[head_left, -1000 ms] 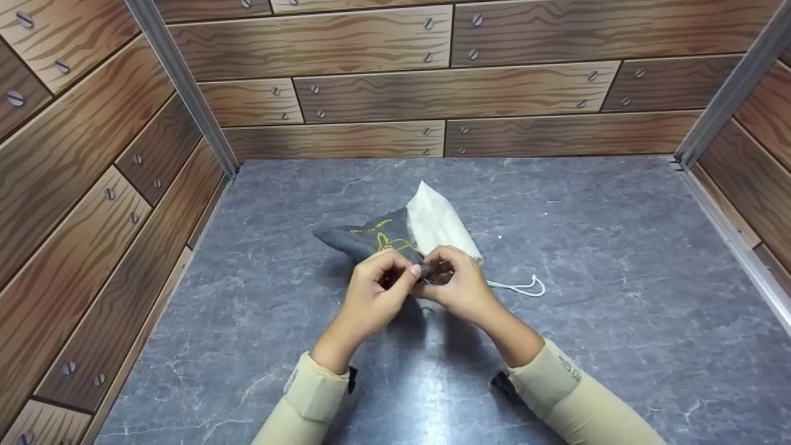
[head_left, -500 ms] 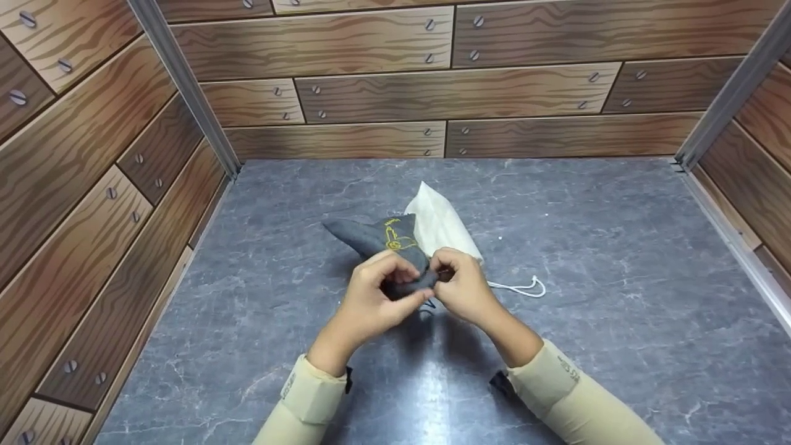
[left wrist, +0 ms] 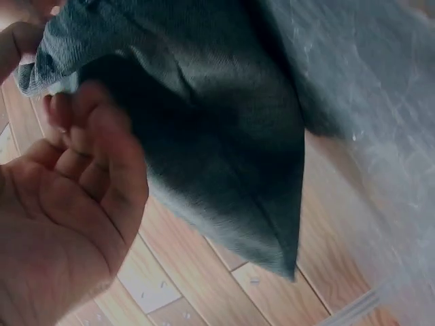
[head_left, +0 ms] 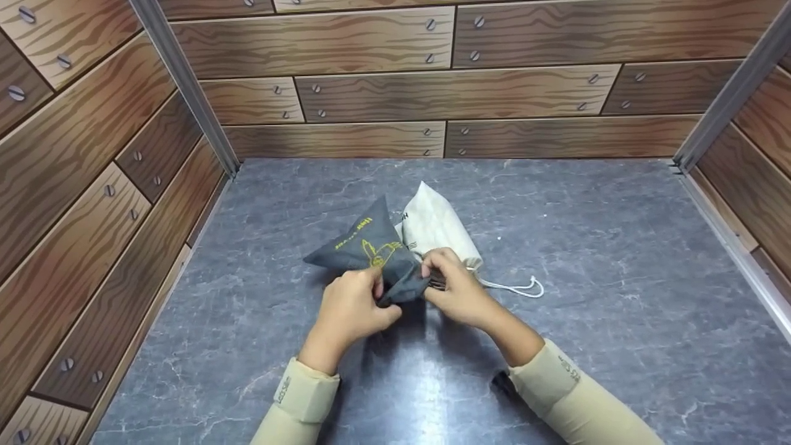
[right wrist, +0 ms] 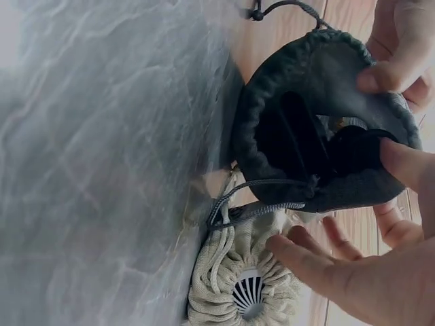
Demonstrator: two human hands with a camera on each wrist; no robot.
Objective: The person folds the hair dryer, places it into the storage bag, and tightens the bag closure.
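Observation:
A dark grey drawstring pouch with yellow print lies tilted, its mouth towards me. My left hand holds the near left side of its rim, with the thumb at the edge of the mouth in the right wrist view. My right hand pinches the rim's right side, its thumb inside and the fingers outside. The right wrist view shows the pouch mouth spread wide, with black items inside whose kind is unclear. A dark cord hangs from the rim. In the left wrist view the pouch's grey cloth fills the middle.
Just behind my right hand lies a cream drawstring pouch, with its white cord trailing right. A white and black slatted end shows in its gathered mouth. Wood-patterned walls enclose the grey marbled table.
My left hand has moved left and slightly down. The grey pouch has turned and shifted left, its print facing up more, and lettering on the cream pouch has come into view.

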